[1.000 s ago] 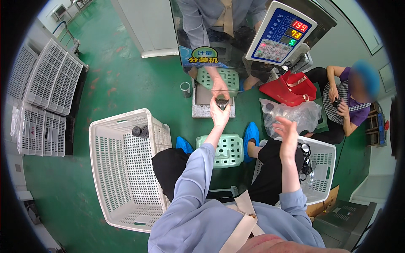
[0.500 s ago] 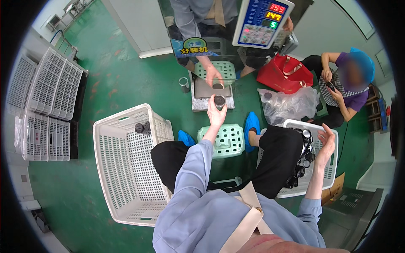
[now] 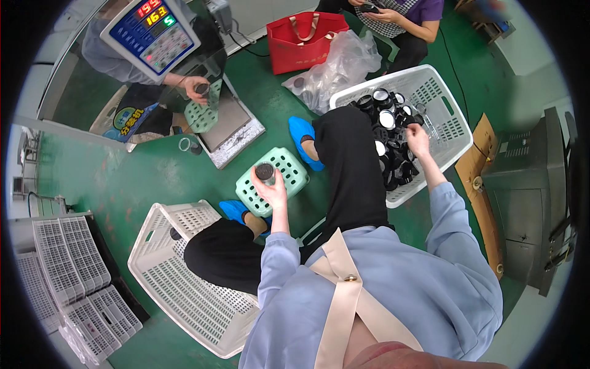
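Observation:
My left hand (image 3: 271,192) is closed around a small clear jar (image 3: 265,171) with dark contents, holding it above the pale green perforated stool (image 3: 294,165). Off to the right, my right hand (image 3: 418,141) reaches into a white plastic basket (image 3: 453,132) heaped with black round lids (image 3: 382,135), some showing white or silvery insides. Its fingers are drawn together among the lids; what they pinch is too small to make out. The dispensing machine's metal platform (image 3: 231,126) lies ahead on the left, with a clear empty-looking cup (image 3: 189,146) on the floor beside it.
A larger white crate (image 3: 203,307) stands by my left knee, and stacked white crates (image 3: 70,258) are at far left. Ahead lie a red bag (image 3: 301,52) and a clear plastic bag (image 3: 344,67). A person (image 3: 399,21) sits beyond. A dark metal cabinet (image 3: 519,190) stands right.
The view has swung rightward. My left hand has drawn the jar back from the machine's platform to above the stool. My right hand, open at the basket's side before, has moved in among the lids.

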Demonstrator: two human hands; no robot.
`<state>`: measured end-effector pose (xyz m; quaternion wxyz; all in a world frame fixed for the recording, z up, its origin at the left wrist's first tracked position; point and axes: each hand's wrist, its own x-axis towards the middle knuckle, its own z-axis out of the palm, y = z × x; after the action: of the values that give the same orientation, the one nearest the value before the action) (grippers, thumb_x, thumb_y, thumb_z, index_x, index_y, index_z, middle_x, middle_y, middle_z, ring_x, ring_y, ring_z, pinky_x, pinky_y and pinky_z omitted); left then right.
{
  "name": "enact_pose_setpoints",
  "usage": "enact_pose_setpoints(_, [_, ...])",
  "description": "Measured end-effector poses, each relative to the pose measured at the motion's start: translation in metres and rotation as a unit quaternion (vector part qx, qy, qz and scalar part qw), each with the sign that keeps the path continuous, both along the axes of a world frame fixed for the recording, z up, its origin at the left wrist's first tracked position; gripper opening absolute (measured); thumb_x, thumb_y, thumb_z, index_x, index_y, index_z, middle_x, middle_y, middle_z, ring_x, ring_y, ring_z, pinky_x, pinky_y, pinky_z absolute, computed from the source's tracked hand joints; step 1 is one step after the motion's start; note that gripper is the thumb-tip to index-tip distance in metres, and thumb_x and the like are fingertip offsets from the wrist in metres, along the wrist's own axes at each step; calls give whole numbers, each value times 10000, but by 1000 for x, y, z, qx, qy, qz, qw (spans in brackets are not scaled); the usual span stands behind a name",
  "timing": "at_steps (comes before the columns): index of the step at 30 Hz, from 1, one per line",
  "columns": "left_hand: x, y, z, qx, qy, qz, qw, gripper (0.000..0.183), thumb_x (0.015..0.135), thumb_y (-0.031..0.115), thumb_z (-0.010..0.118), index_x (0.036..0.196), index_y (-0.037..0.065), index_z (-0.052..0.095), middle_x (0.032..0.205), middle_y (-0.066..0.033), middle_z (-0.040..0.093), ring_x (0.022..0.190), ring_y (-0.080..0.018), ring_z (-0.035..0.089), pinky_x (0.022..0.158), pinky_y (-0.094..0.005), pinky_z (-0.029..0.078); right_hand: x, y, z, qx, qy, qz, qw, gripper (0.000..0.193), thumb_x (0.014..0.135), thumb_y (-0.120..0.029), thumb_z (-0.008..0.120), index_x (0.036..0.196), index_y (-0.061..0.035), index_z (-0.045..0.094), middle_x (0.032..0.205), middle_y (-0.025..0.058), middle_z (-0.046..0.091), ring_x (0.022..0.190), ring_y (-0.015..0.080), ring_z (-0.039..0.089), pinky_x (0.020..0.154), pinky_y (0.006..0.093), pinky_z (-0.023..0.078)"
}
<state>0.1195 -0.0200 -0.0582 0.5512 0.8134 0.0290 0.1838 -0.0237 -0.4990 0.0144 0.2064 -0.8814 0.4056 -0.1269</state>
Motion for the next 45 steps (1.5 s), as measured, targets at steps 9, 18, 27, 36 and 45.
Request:
enact_pose_setpoints(9, [-19, 1, 8, 31, -15, -9, 999, 832, 785, 179, 849, 1478, -24, 435, 1360, -271, 578, 1253, -407, 589, 1091, -463, 447, 48, -21, -66, 67, 62, -74, 993, 520, 905, -304, 671, 1344, -34, 599, 1255, 236, 688, 1200, 390, 652, 1048, 468, 499])
enact_pose_setpoints(18, [-14, -1, 6, 18, 57, -7, 998, 1015, 730, 221, 896, 1555, 7, 344, 1353, -241, 597, 1245, -384, 606, 1080, -448, 462, 47, -44, -89, -49, 75, -34, 995, 443, 785, -273, 810, 1140, -30, 701, 1081, 179, 746, 1033, 347, 712, 942, 437, 543])
enact_pose_setpoints(27, [-11, 7, 30, -28, 39, 2, 999, 695, 744, 167, 898, 1321, -7, 551, 1223, -167, 659, 1105, -276, 666, 999, -383, 512, 33, 27, 76, 531, -267, -54, 803, 526, 920, -6, 701, 1402, -64, 498, 1200, 128, 687, 971, 245, 751, 711, 311, 641])
enact_pose_setpoints(36, [-33, -17, 141, -85, -1, -123, 989, 645, 728, 96, 868, 1296, 32, 569, 1230, -145, 664, 1094, -249, 677, 978, -365, 528, 60, 198, 222, 541, -268, 234, 762, 648, 914, -40, 702, 1508, -113, 455, 976, 70, 662, 722, 157, 711, 579, 244, 588])
enact_pose_setpoints(45, [-61, 10, 175, -58, -25, -191, 980, 685, 700, 93, 856, 1311, 13, 557, 1260, -177, 662, 1116, -292, 700, 963, -386, 551, 124, 302, 169, 532, -125, 317, 775, 438, 912, -52, 711, 1305, -85, 519, 1036, 75, 687, 827, 150, 715, 671, 263, 597])
